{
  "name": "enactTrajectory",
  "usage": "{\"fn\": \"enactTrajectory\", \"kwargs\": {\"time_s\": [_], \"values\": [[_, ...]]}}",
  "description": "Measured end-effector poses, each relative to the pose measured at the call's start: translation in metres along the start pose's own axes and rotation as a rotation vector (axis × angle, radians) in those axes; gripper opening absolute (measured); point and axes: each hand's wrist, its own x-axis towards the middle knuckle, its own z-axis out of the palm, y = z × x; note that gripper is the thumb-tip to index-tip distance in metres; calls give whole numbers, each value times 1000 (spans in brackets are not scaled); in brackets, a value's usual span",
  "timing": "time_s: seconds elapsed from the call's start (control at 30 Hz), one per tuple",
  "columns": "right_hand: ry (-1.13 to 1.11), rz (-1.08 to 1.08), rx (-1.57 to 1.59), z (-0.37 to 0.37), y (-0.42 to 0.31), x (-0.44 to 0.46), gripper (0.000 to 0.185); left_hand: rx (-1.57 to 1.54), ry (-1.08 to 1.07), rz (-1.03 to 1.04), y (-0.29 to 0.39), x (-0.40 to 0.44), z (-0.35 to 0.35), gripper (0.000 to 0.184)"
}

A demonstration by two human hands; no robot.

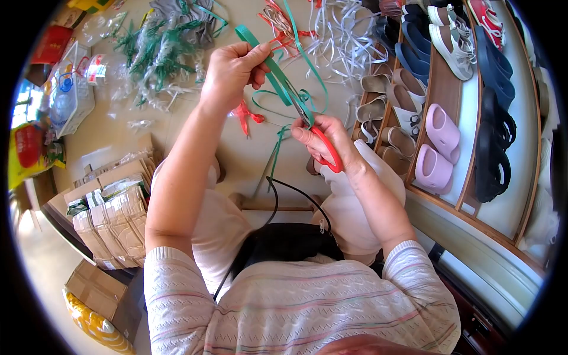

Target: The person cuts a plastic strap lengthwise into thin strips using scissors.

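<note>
At left, over the floor (245, 165), my left hand (239, 71) pinches a green strap (276, 74) between thumb and curled fingers, its looped end rising just beyond my grip. The strap looks light, flat and springy, probably smooth enough to slide and readier to curl than to break; a flat pinch close to the end, thumb over forefinger, seems the surest hold. Just to the right, my right hand (334, 139) grasps red-handled scissors (329, 148), their blades pointing far and left along the strap. They look rigid but easy to lift, best gripped by the handle loops.

At the left edge, glare and the dark rim of the view blur goods beyond a white basket (75, 112). In the green-and-white tangle (163, 56), single strands cannot be told apart. At center, I cannot tell whether the blades stand parted or the strap passes between them; my fingers cover part of the handles. At far right, the top edge cuts off the shoe rack (445, 94).
</note>
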Motion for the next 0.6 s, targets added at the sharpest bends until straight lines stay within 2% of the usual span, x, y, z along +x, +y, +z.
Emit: {"fn": "enactTrajectory", "kwargs": {"time_s": [0.2, 0.4, 0.5, 0.6], "values": [[23, -118, -14, 1, 0, 1, 19, 22, -81, -63, -3, -5, 7, 22], [20, -38, -40, -2, 1, 2, 20, 25, -70, -72, -4, -4, 7, 22], [42, -18, -154, -4, -9, -2, 21, 15, -73, -68, -5, -2, 7, 22], [21, -152, -214, 1, -22, -4, 22, 28, -85, -65, -7, -4, 10, 21]]}}
